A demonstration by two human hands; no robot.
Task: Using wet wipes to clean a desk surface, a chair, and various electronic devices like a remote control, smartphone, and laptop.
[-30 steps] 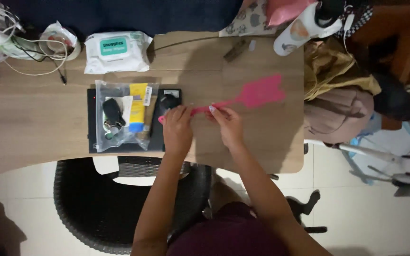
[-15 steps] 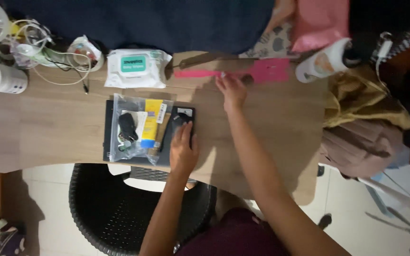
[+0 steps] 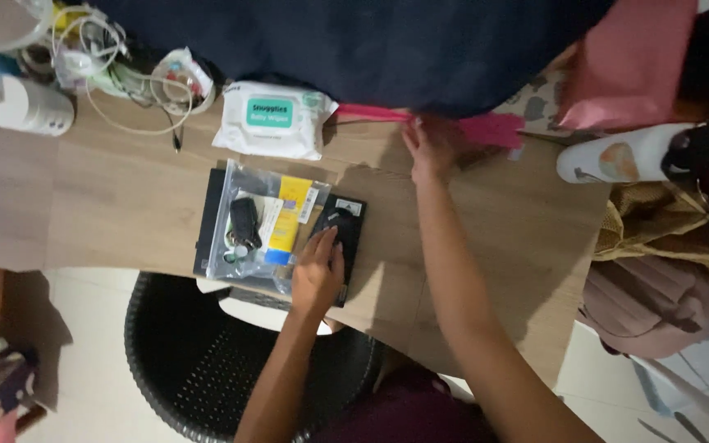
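My right hand [image 3: 428,146] reaches to the far edge of the wooden desk [image 3: 125,205] and grips a pink fly swatter [image 3: 486,129] by its handle; the swatter lies along the back edge, partly under a dark blue cloth [image 3: 371,41]. Nearer to me, my left hand [image 3: 319,267] rests flat on a black slab-like device [image 3: 342,238]. A clear zip bag [image 3: 264,221] holding a yellow tube and a black key fob lies on the same device, just left of that hand.
A white pack of wet wipes [image 3: 272,119] sits behind the bag. Tangled cables [image 3: 133,82] and a white bottle [image 3: 30,107] crowd the far left. A white flask [image 3: 625,160] and piled clothes [image 3: 666,246] are at right. A black wicker chair [image 3: 198,361] stands below the desk.
My right hand carried the pink swatter from the desk's middle to the back edge, under the blue cloth. My left hand let go of it and settled on the black device.
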